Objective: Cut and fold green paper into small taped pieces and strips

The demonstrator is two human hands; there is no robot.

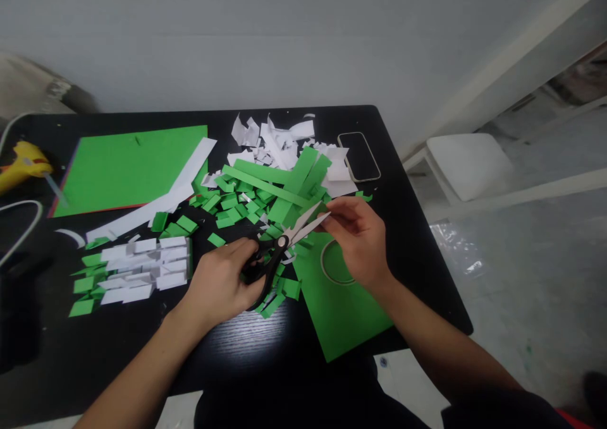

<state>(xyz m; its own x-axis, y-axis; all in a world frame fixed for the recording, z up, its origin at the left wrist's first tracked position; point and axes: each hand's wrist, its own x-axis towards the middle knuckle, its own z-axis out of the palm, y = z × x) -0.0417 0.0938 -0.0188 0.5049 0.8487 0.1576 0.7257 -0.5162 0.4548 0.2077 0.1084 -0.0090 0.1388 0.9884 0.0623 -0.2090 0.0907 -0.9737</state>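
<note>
My left hand (pixel 222 280) grips the black handles of a pair of scissors (pixel 279 246), whose blades stand apart and point up to the right. My right hand (pixel 358 233) pinches something small at the blade tips; it is too small to make out. Under both hands lies a heap of green paper strips and cut pieces (pixel 265 195). Below my right hand a green sheet (pixel 341 302) lies on the black table (pixel 237 347), with a roll of tape (pixel 336 263) resting on it.
A large green sheet (pixel 128 167) and a long white strip (pixel 156 201) lie at the back left. Small white and green pieces (pixel 137 271) are stacked at the left. White scraps (pixel 275 135), a phone (pixel 359 156), a yellow glue gun (pixel 21 160) and a white stool (pixel 467 163) are around.
</note>
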